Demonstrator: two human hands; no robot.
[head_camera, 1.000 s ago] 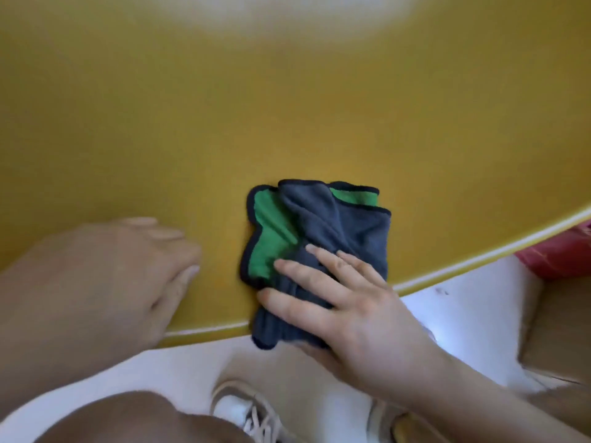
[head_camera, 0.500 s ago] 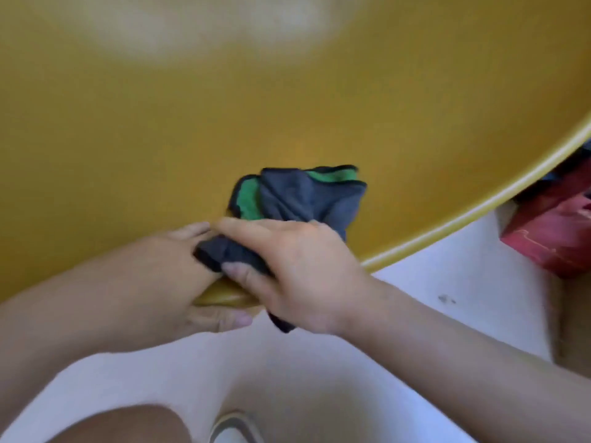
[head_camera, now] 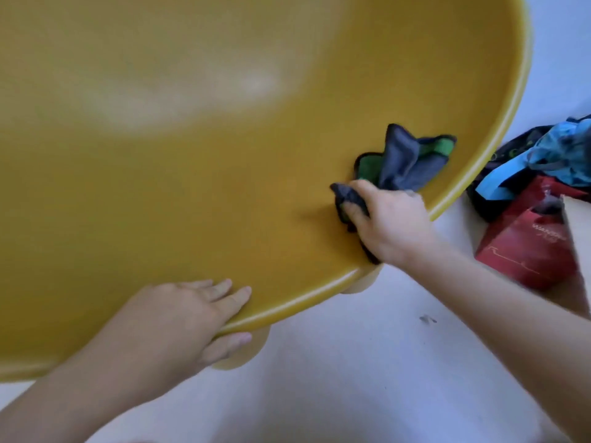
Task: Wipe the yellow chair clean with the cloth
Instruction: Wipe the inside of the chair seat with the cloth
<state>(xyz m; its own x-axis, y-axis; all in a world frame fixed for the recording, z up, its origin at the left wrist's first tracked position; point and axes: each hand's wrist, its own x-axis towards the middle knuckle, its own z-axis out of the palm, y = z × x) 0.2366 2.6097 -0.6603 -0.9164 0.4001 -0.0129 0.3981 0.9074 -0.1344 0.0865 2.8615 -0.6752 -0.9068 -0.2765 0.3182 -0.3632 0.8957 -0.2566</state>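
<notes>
On pale floor [head_camera: 351,394], yellow chair [head_camera: 192,155] beside red bag [head_camera: 527,247].

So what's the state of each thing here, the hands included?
Yellow chair: glossy surface, both hands on it.
Cloth: crumpled, grey and green, lying on the chair near its edge.
Right hand: closed on the cloth.
Left hand: gripping the chair's edge, fingers on top, thumb underneath.
Red bag: on the floor beside the chair.
</notes>
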